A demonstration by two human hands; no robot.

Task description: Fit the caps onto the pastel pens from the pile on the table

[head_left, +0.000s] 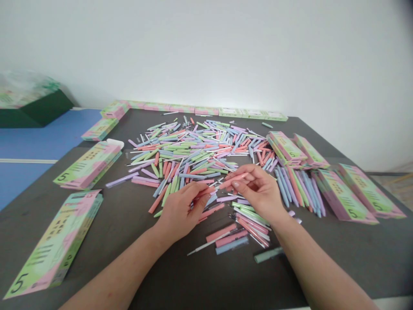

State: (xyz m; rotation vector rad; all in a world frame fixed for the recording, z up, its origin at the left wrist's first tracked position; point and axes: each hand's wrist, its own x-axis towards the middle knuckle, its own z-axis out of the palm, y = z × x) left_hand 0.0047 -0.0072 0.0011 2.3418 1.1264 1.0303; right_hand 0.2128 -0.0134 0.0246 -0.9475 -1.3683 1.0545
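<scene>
Through the head camera I follow two bare hands above a dark table [180, 280], meeting at the near edge of a wide heap of pastel pen parts [180, 146]. Between them is a slim coral pen [238, 178], raised over the table and slanting up to the right. The left hand [185, 206] pinches its left end between thumb and fingers; the right hand [256, 187] pinches the body on the right. A short pale section shows in the gap — whether the two coral pieces are joined there, I cannot tell.

I judge the pen light and stiff, probably smooth plastic that could roll or slip in a loose pinch. I'd hold each barrel close to that middle section, keeping both in line, and spare the thin pale part any sideways bending.

Nearer lie a thin white refill [206, 245] and a blue tube [231, 245]; printed cartons [53, 241] flank left and right.
</scene>
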